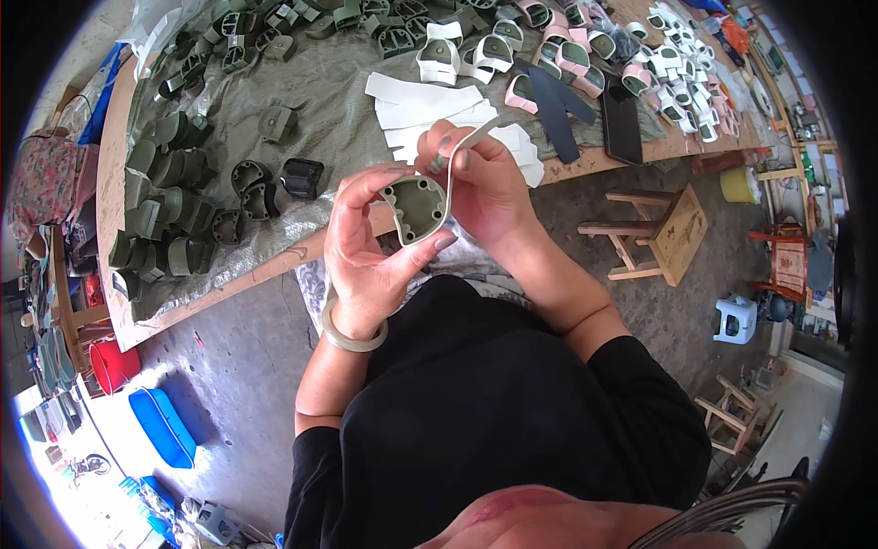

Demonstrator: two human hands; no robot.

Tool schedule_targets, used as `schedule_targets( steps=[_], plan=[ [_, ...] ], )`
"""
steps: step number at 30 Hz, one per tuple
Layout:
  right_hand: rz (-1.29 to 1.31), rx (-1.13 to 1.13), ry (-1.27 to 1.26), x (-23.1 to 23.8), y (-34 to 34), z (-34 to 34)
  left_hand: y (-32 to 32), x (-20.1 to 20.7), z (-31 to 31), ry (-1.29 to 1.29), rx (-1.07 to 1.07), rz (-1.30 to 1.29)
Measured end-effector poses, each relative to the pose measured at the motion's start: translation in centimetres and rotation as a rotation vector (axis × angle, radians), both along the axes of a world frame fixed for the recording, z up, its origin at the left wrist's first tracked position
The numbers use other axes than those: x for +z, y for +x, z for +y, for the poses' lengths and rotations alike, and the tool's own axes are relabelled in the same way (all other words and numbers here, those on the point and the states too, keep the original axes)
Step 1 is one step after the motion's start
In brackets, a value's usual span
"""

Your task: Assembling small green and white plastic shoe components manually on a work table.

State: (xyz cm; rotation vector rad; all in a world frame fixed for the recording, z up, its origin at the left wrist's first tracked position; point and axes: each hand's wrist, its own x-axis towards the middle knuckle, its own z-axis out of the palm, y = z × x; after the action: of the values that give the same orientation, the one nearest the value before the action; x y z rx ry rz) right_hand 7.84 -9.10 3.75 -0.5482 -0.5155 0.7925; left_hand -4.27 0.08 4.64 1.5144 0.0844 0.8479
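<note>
Just past the table's near edge, my left hand [358, 240] holds a dull green, hollow shoe heel [419, 209] between thumb and fingers. The heel's open face, with small round holes near its rim, is turned up toward me. My right hand [489, 190] pinches a narrow white strip [471, 139] that runs along the heel's right side and sticks up past my fingers. Part of the strip is hidden behind those fingers. Beyond my hands lies a fanned pile of flat white pieces [412, 99]. A black block [301, 178] sits left of my left hand.
Bare green heels [174, 169] crowd the table's left side and back. White-covered heels [494, 53] and pink-covered heels [573, 57] stand at the back right, near dark strips [555, 123] and a black phone [622, 128]. A wooden stool [677, 236] and blue tub [163, 427] are on the floor.
</note>
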Motion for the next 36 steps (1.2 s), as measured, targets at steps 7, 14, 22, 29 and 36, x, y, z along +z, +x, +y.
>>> schedule_targets(
  steps=[7, 14, 22, 29, 36],
  plan=[
    [-0.020, 0.083, -0.021, 0.2, -0.2, -0.1, -0.5, 1.0, 1.2, 0.110, -0.095, 0.114],
    [-0.145, 0.135, -0.050, 0.4, 0.6, -0.4, -0.7, 1.1, 0.7, -0.201, -0.275, 0.157],
    [-0.180, -0.003, -0.172, 1.0, -0.6, -0.9, -0.7, 1.3, -0.2, 0.466, 0.260, 0.349],
    [-0.164, 0.054, -0.095, 0.5, 0.5, -0.6, -0.9, 1.7, -0.7, 0.530, 0.320, 0.272],
    [-0.146, 0.127, -0.101, 0.1, 0.3, -0.2, -1.0, 2.1, -0.4, 0.575, 0.237, 0.223]
  ],
)
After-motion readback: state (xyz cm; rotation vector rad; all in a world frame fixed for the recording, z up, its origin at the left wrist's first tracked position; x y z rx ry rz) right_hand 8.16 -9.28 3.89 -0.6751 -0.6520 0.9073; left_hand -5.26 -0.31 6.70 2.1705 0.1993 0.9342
